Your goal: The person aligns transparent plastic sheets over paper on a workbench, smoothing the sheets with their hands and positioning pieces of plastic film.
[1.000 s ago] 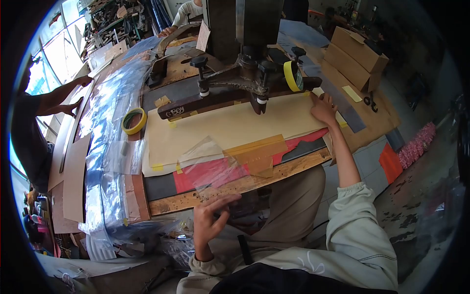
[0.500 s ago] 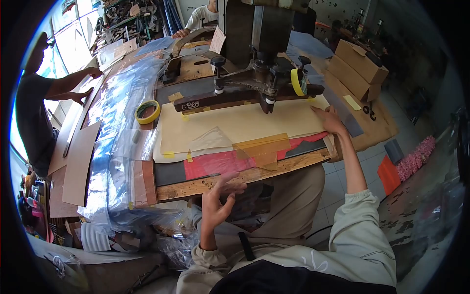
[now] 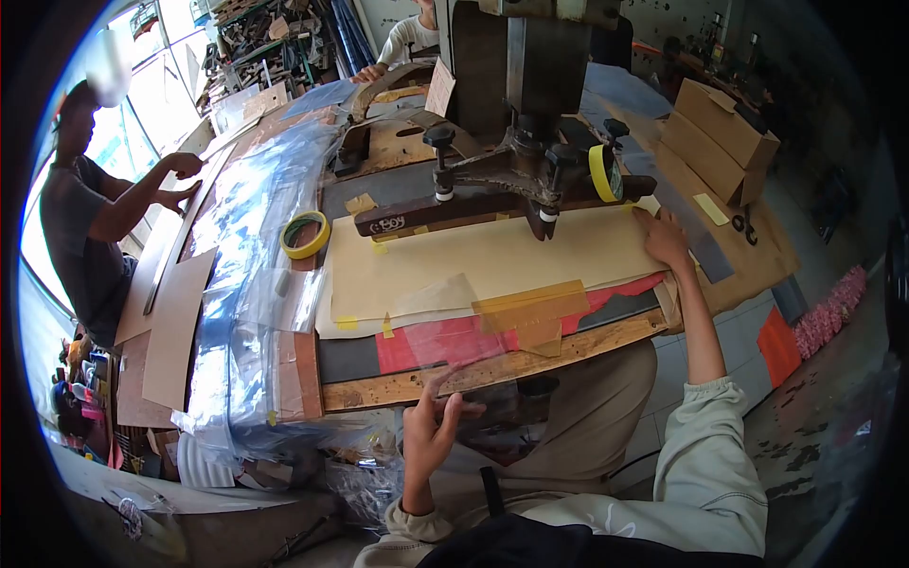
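My right hand (image 3: 667,240) rests on the right end of the cream sheet (image 3: 454,256), its fingers spread near the dark pressing bar (image 3: 492,205). At the wooden front edge (image 3: 492,362), my left hand (image 3: 434,428) is raised with fingers apart, holding nothing visible. Clear film (image 3: 445,322) lies over the red material (image 3: 402,348), beside an amber transparent piece (image 3: 530,310). One yellow tape roll (image 3: 305,235) lies left of the cream sheet; another tape roll (image 3: 604,173) hangs on the machine.
A person (image 3: 90,218) stands at the left by long boards (image 3: 175,327); another person's arm (image 3: 371,72) is behind the table. Cardboard box (image 3: 715,142) and scissors (image 3: 744,225) sit at the right. The machine column (image 3: 544,71) rises at centre back.
The view has shifted, so the table sits differently in the frame. My left hand's fingers have spread from a more pointed pose. My right hand remains at the sheet's right end.
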A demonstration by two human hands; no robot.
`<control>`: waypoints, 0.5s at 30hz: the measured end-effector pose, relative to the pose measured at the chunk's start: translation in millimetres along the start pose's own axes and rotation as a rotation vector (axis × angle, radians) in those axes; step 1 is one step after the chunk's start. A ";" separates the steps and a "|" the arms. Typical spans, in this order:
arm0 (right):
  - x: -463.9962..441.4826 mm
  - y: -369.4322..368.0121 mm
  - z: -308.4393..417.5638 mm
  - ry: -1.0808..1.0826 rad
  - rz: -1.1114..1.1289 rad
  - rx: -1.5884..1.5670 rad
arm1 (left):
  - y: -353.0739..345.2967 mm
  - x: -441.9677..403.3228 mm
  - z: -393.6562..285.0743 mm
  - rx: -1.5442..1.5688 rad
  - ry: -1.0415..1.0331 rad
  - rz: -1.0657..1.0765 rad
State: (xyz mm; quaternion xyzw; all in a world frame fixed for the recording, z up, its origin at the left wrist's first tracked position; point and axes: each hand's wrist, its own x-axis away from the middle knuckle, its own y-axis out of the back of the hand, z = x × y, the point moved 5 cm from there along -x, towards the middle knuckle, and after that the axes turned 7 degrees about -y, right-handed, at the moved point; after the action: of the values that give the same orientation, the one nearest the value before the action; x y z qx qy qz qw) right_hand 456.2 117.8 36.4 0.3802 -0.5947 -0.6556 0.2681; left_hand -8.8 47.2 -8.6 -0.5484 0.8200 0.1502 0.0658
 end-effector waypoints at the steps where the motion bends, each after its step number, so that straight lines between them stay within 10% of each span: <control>1: -4.7 -6.4 -1.2 -0.004 -0.010 0.019 | -1.4 -0.1 2.5 -0.016 0.005 0.007; 15: -2.1 -9.1 3.5 0.071 -0.158 0.040 | -29.7 -6.3 0.6 0.044 0.020 0.121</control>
State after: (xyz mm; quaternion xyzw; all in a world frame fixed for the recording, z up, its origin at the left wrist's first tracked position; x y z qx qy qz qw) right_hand 455.5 122.9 27.8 0.4540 -0.5662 -0.6488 0.2288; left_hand 21.0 42.5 -12.6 -0.4978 0.8553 0.1304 0.0603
